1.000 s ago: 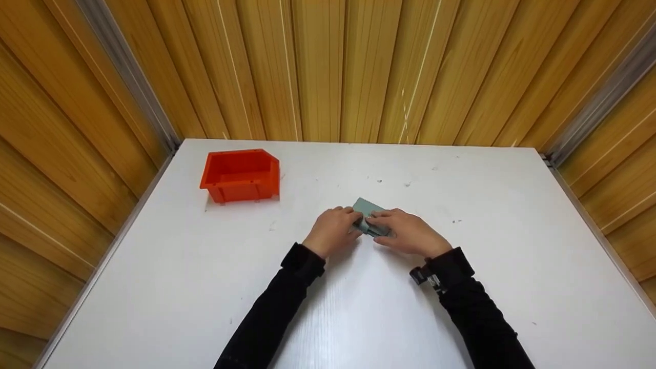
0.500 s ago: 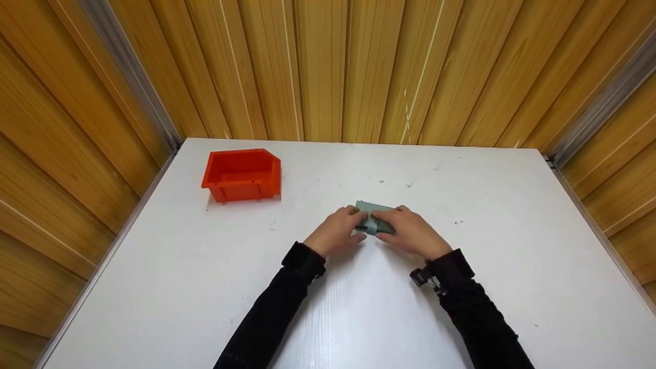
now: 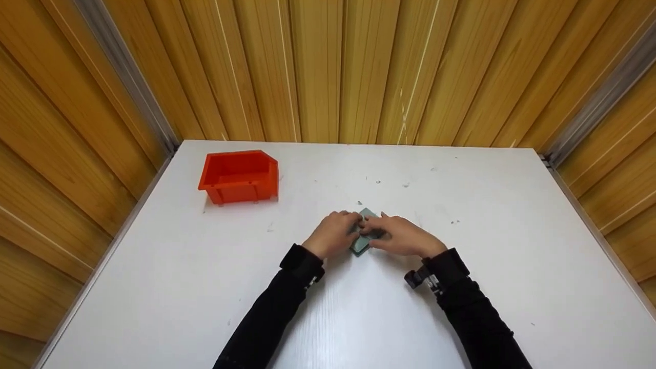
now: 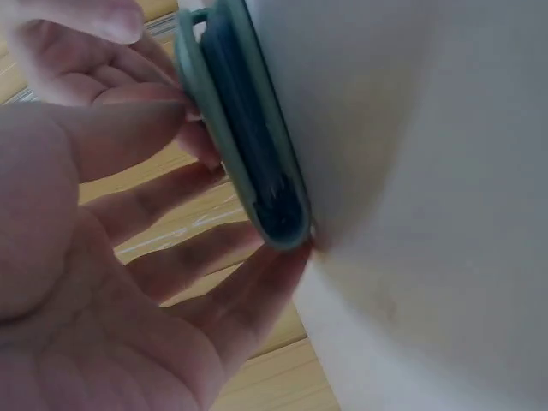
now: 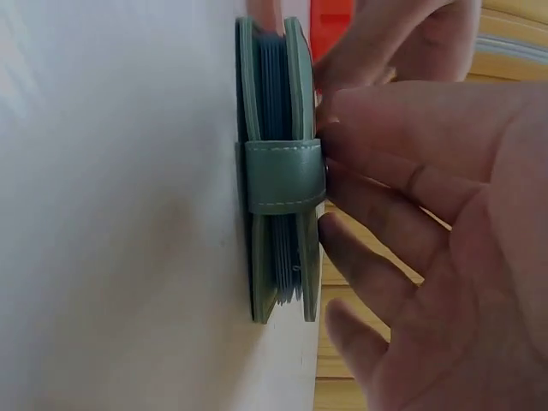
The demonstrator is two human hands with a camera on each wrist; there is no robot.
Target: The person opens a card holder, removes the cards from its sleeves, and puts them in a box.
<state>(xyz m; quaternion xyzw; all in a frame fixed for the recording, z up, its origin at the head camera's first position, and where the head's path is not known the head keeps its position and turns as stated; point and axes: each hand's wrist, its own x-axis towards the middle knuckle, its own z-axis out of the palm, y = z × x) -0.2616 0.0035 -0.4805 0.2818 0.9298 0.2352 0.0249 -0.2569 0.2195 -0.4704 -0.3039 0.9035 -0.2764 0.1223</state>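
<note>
A green card holder (image 3: 362,245) with a stitched strap (image 5: 285,177) lies on the white table between both hands. Its dark inner sleeves (image 5: 278,257) show between the covers, and the strap wraps over the side facing the right wrist camera. My left hand (image 3: 333,234) holds the card holder, thumb on the upper cover and fingers at its rounded spine (image 4: 282,235). My right hand (image 3: 405,236) touches the upper cover with its fingertips, near the strap's end, its fingers extended. In the head view the hands hide much of the holder.
A red-orange plastic bin (image 3: 239,177) stands at the table's back left. Wood-patterned panels (image 3: 318,72) enclose the back and sides of the white table (image 3: 328,318). Small dark marks dot the tabletop behind the hands.
The card holder has turned on the table; its strap side faced the person and now faces right, and one end points toward the person. Both hands stay close around it.
</note>
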